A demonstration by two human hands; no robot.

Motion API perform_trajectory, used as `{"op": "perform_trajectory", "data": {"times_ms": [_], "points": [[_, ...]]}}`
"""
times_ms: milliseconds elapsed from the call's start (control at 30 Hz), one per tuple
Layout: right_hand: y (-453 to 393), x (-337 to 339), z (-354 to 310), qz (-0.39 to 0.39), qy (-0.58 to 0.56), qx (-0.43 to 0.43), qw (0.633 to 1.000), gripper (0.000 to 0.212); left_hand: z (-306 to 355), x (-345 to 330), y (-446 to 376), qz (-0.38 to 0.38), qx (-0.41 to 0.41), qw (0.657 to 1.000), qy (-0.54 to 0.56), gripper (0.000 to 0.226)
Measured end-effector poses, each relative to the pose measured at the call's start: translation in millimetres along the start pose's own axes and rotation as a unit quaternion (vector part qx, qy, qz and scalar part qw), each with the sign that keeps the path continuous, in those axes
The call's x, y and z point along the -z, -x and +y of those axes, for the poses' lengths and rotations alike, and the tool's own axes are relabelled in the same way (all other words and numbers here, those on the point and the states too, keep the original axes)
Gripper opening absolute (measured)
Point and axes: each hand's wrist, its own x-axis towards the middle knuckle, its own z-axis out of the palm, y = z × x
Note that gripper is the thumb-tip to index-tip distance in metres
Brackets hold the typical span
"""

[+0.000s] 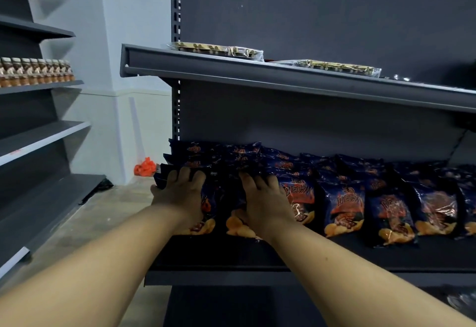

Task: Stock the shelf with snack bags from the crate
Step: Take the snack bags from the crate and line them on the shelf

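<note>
Both arms reach into the shelf (257,257) where dark blue snack bags (342,198) stand in leaning rows. The left hand (177,195) lies on the leftmost stack, fingers spread over the bags' tops and thumb hooked round the stack's outer edge. The right hand (265,203) presses palm-down on the next stack, fingers splayed flat, closed on nothing. The bags sit directly under both palms; more run off to the right, untouched. Flat packets (219,49) lie on the shelf above. Bottles (36,71) line a side rack.
</note>
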Motion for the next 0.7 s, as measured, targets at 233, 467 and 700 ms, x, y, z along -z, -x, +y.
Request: {"op": "perform_trajectory", "data": {"times_ms": [233, 467, 700], "points": [[-6, -10, 1, -0.01, -0.015, -0.017, 1.0, 0.087, -1, -9, -5, 0.018, -0.024, 1.0, 0.001, 0.082], [1, -11, 1, -0.041, -0.054, -0.018, 0.998, 0.09, -2, -7, 3, 0.007, -0.024, 1.0, 0.011, 0.092], [11, -10, 1, -0.02, -0.062, 0.001, 0.998, 0.089, -1, -7, 15, 0.014, -0.016, 1.0, 0.022, 0.098]]}}
